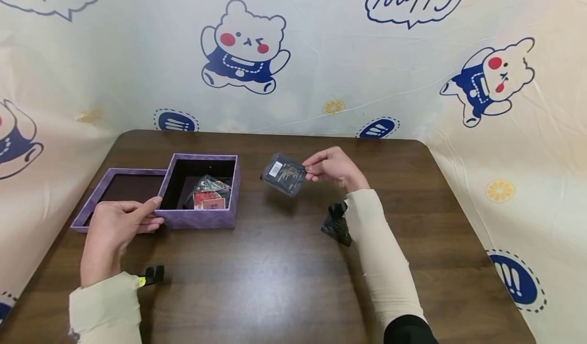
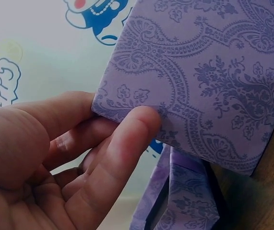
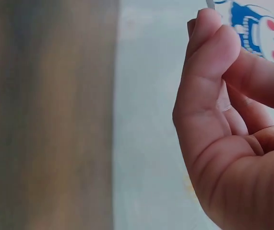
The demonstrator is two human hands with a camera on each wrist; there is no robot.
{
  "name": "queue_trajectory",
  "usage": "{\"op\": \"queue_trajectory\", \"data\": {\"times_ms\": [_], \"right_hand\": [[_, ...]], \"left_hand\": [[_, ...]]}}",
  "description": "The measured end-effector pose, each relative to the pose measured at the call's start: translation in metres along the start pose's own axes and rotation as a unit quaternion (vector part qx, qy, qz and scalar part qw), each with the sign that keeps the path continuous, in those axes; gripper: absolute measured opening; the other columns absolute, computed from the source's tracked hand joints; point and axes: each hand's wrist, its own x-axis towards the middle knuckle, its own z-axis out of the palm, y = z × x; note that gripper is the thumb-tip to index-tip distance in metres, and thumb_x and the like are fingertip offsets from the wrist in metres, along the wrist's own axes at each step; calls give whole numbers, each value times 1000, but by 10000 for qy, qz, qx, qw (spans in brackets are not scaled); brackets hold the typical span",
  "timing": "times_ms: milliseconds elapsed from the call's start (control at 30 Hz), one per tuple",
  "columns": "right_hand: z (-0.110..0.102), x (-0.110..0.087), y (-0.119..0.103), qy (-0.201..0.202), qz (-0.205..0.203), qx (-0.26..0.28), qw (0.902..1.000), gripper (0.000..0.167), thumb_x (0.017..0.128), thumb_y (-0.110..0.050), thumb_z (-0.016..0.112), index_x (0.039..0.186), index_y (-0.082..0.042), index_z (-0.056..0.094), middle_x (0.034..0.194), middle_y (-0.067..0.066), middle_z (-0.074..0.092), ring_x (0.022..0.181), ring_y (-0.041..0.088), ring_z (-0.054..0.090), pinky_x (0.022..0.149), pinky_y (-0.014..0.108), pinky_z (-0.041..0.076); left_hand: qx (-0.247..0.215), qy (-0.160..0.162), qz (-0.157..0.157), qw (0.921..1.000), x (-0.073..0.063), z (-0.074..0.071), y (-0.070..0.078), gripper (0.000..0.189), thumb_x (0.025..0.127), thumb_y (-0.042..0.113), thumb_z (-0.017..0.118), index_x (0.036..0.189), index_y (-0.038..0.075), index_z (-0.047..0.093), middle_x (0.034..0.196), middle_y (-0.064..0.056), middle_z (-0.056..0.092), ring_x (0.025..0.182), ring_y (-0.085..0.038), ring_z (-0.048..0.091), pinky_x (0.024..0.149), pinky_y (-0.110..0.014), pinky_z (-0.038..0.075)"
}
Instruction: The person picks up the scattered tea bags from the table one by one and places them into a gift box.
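Observation:
My left hand grips the front left corner of a purple box, thumb on its wall. In the left wrist view the left thumb and fingers pinch the corner of the paisley-patterned box. Inside the box lie several small packets, some red and pinkish. My right hand pinches one edge of a flat dark packet with a white barcode label, held over the table to the right of the box. In the right wrist view the right hand has thumb and fingertips together, the packet almost wholly out of frame.
The box's purple lid lies at the left, partly behind the left hand and against the box. A dark glossy packet lies by the right sleeve. The brown wooden table meets a cartoon-printed cloth at the back and sides.

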Motion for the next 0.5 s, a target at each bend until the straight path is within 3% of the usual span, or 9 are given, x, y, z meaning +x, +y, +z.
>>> {"op": "queue_trajectory", "data": {"times_ms": [233, 500], "right_hand": [[10, -2, -37, -146, -145, 266, 9994, 17, 90, 11, 67, 106, 9, 73, 104, 27, 68, 67, 23, 70, 67, 29, 60], [30, 7, -44, -363, -79, 209, 9991, 16, 90, 8, 69, 105, 7, 74, 106, 26, 68, 68, 23, 70, 65, 28, 60]], "left_hand": [[-82, -3, 78, 9999, 1, 0, 0, 58, 96, 38, 70, 116, -17, 66, 75, -12, 74, 67, -21, 74, 62, -22, 58], [-112, -37, 108, 9999, 1, 0, -1, 59, 96, 38, 70, 116, -17, 66, 76, -13, 74, 67, -20, 74, 62, -24, 59]]}}
